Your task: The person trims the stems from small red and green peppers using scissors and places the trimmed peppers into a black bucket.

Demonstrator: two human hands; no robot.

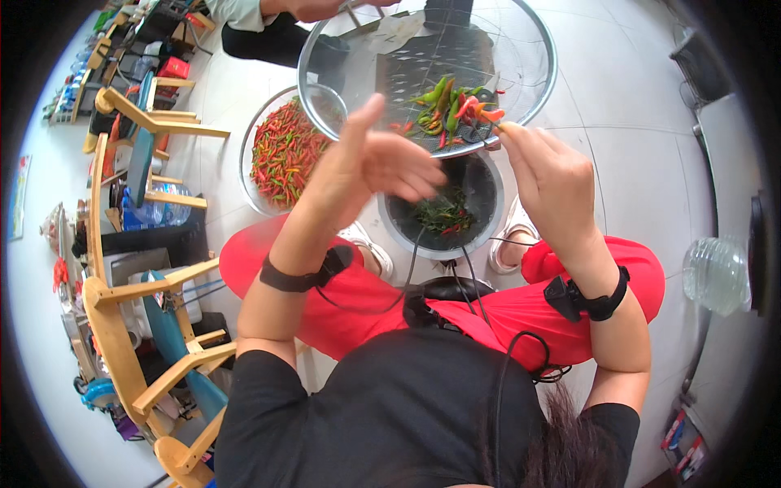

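My left hand (383,160) is blurred, its fingers spread and nothing visible in them, above the near left rim of a round wire-mesh sieve (529,116). At the sieve's right side, my right hand (549,180) pinches the stem end of a small bunch of red chili peppers (479,111). Green and red chili peppers (440,110) lie on the mesh just beyond. Below the sieve, between my feet, stands a bucket (398,235) with green stems (448,213) and a few red bits inside.
A second round basket (245,165) full of red and green chilies (284,160) sits on the floor at left. Opposite me, a person's hand (311,7) is near the sieve's far rim. Wooden chairs (122,348) line the left; a water bottle (714,274) is at right. Cables hang before me.
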